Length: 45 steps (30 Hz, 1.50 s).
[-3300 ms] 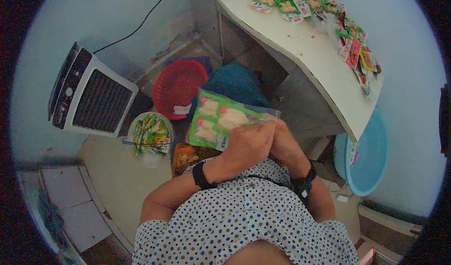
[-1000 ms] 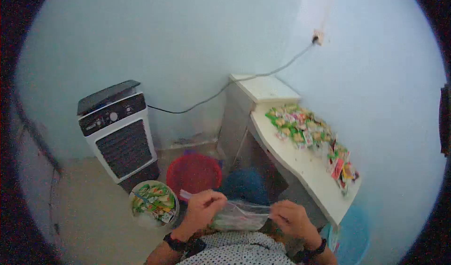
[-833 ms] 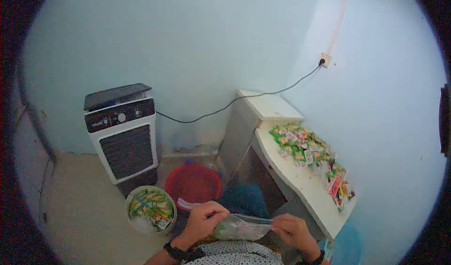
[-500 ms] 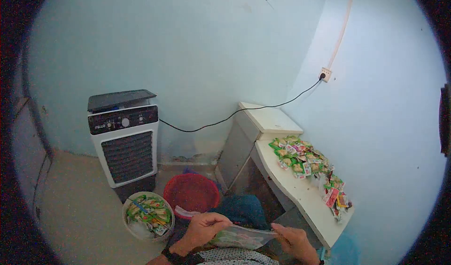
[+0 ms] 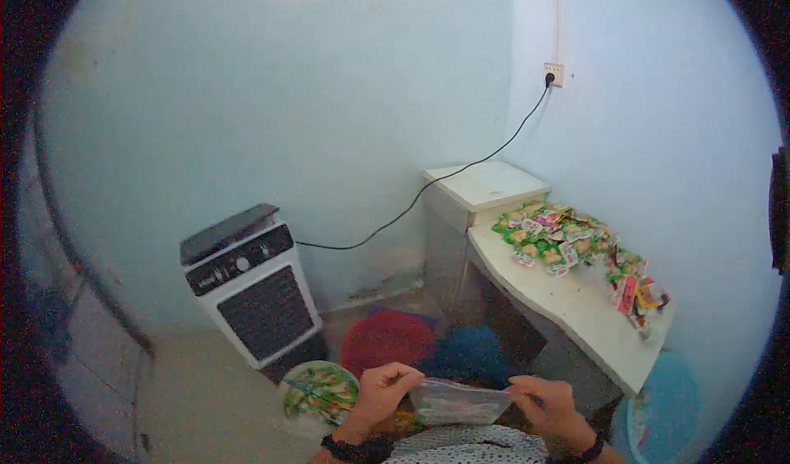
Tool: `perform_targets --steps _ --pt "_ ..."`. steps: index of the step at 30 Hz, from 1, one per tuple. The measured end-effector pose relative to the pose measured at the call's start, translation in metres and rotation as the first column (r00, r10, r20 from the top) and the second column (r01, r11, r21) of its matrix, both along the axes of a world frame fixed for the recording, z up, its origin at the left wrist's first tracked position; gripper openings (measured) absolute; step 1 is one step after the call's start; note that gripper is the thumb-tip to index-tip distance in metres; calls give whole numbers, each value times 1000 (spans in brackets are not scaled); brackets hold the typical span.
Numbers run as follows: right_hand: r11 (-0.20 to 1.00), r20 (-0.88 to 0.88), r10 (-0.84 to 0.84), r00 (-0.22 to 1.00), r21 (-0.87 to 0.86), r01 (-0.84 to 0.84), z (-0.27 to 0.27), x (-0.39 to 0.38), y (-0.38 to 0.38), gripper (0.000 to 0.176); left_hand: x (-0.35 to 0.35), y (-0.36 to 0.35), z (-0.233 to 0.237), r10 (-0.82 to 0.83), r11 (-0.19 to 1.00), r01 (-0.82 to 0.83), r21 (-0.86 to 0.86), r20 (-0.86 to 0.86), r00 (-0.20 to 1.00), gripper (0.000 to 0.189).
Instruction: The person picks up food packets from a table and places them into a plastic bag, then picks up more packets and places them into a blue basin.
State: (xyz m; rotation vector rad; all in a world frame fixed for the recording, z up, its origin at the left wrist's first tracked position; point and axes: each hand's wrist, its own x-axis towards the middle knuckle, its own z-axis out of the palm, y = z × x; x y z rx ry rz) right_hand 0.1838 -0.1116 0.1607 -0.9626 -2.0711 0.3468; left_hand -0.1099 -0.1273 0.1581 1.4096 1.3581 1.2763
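Note:
A clear zip-top plastic bag is stretched between my two hands above my lap, with something pale green faintly visible inside. My left hand pinches its upper left corner between thumb and fingers. At the upper right corner, my right hand grips the bag's edge in the same way. To the left of my left hand, a round white bucket holds green packets and what looks like a blue stick.
A white desk along the right wall bears a heap of small colourful packets. An air cooler stands at left, its black cord running to a wall socket. A red basin and a blue tub are on the floor.
My view has turned, so the room appears shifted right and tilted. Both hands still hold the bag, which now hangs more upright with its top edge drawn straighter.

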Motion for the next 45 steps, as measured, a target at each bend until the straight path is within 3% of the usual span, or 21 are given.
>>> perform_targets --steps 4,7,10,11,14,19,23,26,29,35,40,43,45 --pt "988 -198 -40 979 -152 10 0 -2 7 17 1 5 -6 7 999 -3 48 -102 995 9" --pt "988 -351 75 933 -101 -117 -12 -1 13 15 21 -1 8 105 925 -5 380 -242 965 11" --pt "973 -174 133 976 -165 -162 1 3 12 14 32 7 27 141 641 443 627 -663 735 32" --pt "969 -114 162 980 -172 -180 2 4 12 14 38 8 26 78 652 482 586 -683 726 36" --pt "937 -60 335 940 123 -326 -14 4 25 19 58 4 22 -52 658 571 491 -726 685 42" --pt "929 34 354 934 98 -356 -13 7 27 33 69 6 25 -54 614 607 504 -741 669 38" --pt "906 5 401 916 147 -397 -11 7 27 30 79 -1 38 -76 705 580 408 -769 634 24" --pt "927 -141 367 919 130 -351 -17 8 24 26 77 1 33 -96 720 583 377 -778 621 15" --pt "947 -202 238 950 -167 -273 5 17 10 20 81 -5 44 -74 725 562 398 -766 638 10" --pt "945 -91 277 957 -152 -288 -10 19 21 13 87 -7 51 -84 737 530 419 -721 688 7" --pt "933 -173 290 941 -168 -319 -8 17 20 12 80 7 35 -39 672 557 488 -728 684 8" --pt "920 -199 291 936 -210 -331 -14 16 19 12 82 2 41 -73 720 534 443 -717 694 9" --pt "907 -208 302 930 -237 -347 -16 15 19 14 80 5 36 -68 689 549 473 -712 699 10"
